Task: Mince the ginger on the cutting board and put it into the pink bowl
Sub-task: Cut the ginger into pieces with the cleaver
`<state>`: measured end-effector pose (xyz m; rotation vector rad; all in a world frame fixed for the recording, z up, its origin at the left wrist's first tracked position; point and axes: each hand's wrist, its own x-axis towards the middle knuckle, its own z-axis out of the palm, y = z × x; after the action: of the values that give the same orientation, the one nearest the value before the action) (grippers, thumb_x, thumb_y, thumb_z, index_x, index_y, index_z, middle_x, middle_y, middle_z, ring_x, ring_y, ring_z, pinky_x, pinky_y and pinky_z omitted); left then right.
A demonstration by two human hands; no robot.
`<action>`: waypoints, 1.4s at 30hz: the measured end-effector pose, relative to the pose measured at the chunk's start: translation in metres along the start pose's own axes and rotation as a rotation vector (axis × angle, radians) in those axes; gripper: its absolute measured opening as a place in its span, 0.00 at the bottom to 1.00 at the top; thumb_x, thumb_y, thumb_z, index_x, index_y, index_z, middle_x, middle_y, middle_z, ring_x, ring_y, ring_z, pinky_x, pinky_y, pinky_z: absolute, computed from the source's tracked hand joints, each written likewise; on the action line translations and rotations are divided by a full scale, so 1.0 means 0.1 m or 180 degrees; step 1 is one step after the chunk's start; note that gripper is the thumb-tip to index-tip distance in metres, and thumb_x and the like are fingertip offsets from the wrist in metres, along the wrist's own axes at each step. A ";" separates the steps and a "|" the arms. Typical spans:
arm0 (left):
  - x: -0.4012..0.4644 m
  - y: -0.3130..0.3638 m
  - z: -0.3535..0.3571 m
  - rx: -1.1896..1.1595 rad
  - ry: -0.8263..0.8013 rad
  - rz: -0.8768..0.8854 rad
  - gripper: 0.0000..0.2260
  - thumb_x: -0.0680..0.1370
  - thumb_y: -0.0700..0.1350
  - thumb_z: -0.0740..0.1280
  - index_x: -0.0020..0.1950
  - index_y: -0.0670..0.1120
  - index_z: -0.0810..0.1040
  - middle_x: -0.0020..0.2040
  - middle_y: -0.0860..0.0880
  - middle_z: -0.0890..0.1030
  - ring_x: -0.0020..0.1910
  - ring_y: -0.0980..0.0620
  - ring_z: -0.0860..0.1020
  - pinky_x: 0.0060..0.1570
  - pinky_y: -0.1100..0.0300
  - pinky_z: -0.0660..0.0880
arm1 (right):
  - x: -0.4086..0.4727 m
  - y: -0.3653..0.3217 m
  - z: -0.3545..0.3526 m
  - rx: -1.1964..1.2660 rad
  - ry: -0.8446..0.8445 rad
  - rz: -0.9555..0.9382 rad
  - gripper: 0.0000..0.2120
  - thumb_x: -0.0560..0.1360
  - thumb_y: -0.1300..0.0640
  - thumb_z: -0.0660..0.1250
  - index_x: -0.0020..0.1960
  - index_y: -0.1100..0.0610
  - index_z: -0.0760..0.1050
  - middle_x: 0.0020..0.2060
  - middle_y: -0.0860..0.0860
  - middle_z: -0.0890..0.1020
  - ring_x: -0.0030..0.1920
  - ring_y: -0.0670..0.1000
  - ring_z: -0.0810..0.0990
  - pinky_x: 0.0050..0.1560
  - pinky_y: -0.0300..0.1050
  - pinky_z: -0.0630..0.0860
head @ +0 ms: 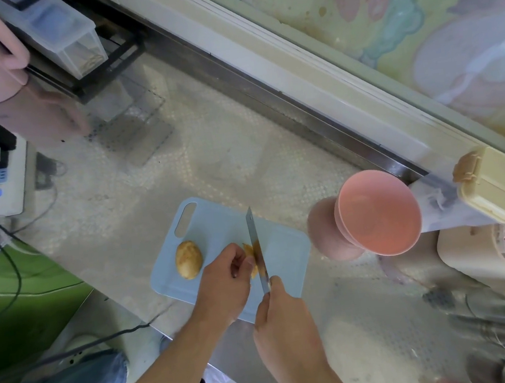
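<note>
Low in the middle of the frame, the right hand is wrapping its grip around the handle of a kitchen knife, whose blade is standing edge-down and running up the frame across the pale blue cutting board. The left hand is curling its fingertips onto the ginger, pinning the yellow-brown pieces just left of the blade, so close that fingertips and steel seem almost to be touching. Part of the ginger is hiding under those fingers, so how finely it is cut so far cannot be judged.

The step in hand looks like the early slicing, with mincing proper not yet reached. To do it well, the left fingertips should be tucking back under the knuckles, letting the flat of the blade ride against the knuckles, not the nails. The knife tip should be staying low on the board while the heel is rocking. Slices should be thin and even, then stacked or fanned and cross-cut, since ginger fibres resist a dull chop.

A whole potato is lying at the board's left side, well apart from the cutting, and is best left alone. The pink bowl is sitting tilted on the tabletop to the right of the board, apparently resting on a second pink vessel, so it may be needing a steadying hand when the mince is scraped in.
</note>
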<state>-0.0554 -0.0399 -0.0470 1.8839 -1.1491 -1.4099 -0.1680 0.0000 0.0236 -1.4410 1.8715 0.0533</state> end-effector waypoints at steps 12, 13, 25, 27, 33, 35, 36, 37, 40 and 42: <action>0.01 0.00 -0.04 -0.0035 -0.0031 -0.0041 0.10 0.83 0.45 0.66 0.41 0.49 0.74 0.36 0.46 0.78 0.40 0.43 0.82 0.34 0.69 0.74 | 0.05 -0.06 -0.07 0.0086 -0.0020 -0.0055 0.05 0.79 0.61 0.55 0.48 0.51 0.63 0.33 0.50 0.74 0.31 0.51 0.72 0.25 0.40 0.61; 0.00 0.00 -0.04 -0.0030 -0.0039 -0.0036 0.10 0.83 0.45 0.66 0.41 0.50 0.74 0.36 0.45 0.78 0.40 0.42 0.82 0.34 0.69 0.74 | 0.08 -0.06 -0.07 0.0052 -0.0035 -0.0038 0.05 0.79 0.61 0.55 0.49 0.51 0.64 0.34 0.50 0.74 0.32 0.52 0.72 0.25 0.39 0.60; 0.00 0.04 -0.02 0.0120 -0.0034 0.0018 0.09 0.82 0.46 0.66 0.42 0.52 0.73 0.35 0.48 0.78 0.40 0.44 0.81 0.46 0.47 0.80 | 0.26 -0.10 -0.10 0.0086 -0.0120 -0.0006 0.07 0.80 0.55 0.58 0.57 0.52 0.68 0.46 0.52 0.79 0.42 0.55 0.77 0.41 0.43 0.75; 0.01 0.04 -0.01 0.0131 -0.0030 -0.0009 0.10 0.82 0.47 0.66 0.42 0.52 0.72 0.35 0.47 0.78 0.40 0.44 0.81 0.44 0.49 0.79 | 0.30 -0.08 -0.04 0.0104 -0.0133 0.0036 0.07 0.80 0.55 0.58 0.57 0.53 0.68 0.46 0.52 0.79 0.43 0.55 0.78 0.43 0.46 0.77; -0.02 0.03 0.01 0.0203 -0.0022 0.0122 0.11 0.82 0.46 0.67 0.40 0.50 0.71 0.35 0.47 0.77 0.37 0.47 0.75 0.37 0.62 0.71 | 0.43 0.05 0.16 0.0016 0.0085 -0.0127 0.05 0.81 0.58 0.56 0.56 0.52 0.68 0.32 0.45 0.69 0.29 0.45 0.68 0.26 0.36 0.62; -0.03 0.04 0.01 0.0208 0.0021 0.0136 0.11 0.82 0.46 0.67 0.40 0.50 0.71 0.35 0.48 0.77 0.37 0.48 0.76 0.38 0.61 0.72 | 0.43 0.06 0.14 -0.0052 0.0120 -0.0136 0.04 0.81 0.58 0.54 0.51 0.50 0.64 0.32 0.45 0.67 0.28 0.44 0.66 0.25 0.38 0.61; -0.03 0.04 0.01 0.0180 0.0032 0.0103 0.11 0.82 0.46 0.67 0.40 0.51 0.71 0.35 0.48 0.78 0.38 0.48 0.77 0.39 0.60 0.74 | 0.41 0.07 0.13 0.0013 0.0157 -0.0134 0.04 0.81 0.58 0.54 0.50 0.49 0.64 0.33 0.46 0.69 0.29 0.44 0.66 0.25 0.38 0.60; -0.02 0.03 0.00 0.0144 0.0031 0.0054 0.11 0.82 0.47 0.67 0.41 0.51 0.72 0.36 0.48 0.78 0.38 0.47 0.79 0.41 0.57 0.76 | 0.38 0.08 0.12 0.0114 0.0225 -0.0108 0.04 0.81 0.57 0.54 0.49 0.50 0.65 0.33 0.47 0.70 0.29 0.44 0.67 0.25 0.38 0.59; -0.03 0.03 -0.04 0.0042 0.0020 -0.0054 0.10 0.82 0.46 0.66 0.41 0.49 0.72 0.37 0.45 0.79 0.41 0.42 0.81 0.40 0.57 0.76 | 0.26 0.11 0.05 0.0452 0.0487 -0.0035 0.06 0.81 0.58 0.55 0.46 0.52 0.65 0.30 0.50 0.73 0.28 0.51 0.70 0.24 0.43 0.59; -0.05 0.05 -0.06 -0.0080 0.0009 -0.0119 0.11 0.82 0.45 0.66 0.40 0.48 0.72 0.37 0.44 0.79 0.42 0.40 0.81 0.36 0.65 0.74 | 0.19 0.12 0.00 0.0507 0.0485 -0.0073 0.08 0.82 0.57 0.55 0.44 0.51 0.64 0.30 0.51 0.73 0.28 0.53 0.70 0.24 0.45 0.59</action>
<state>-0.0516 -0.0385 -0.0379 1.8986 -1.0949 -1.4349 -0.1795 -0.0108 0.0079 -1.3890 1.9334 -0.2177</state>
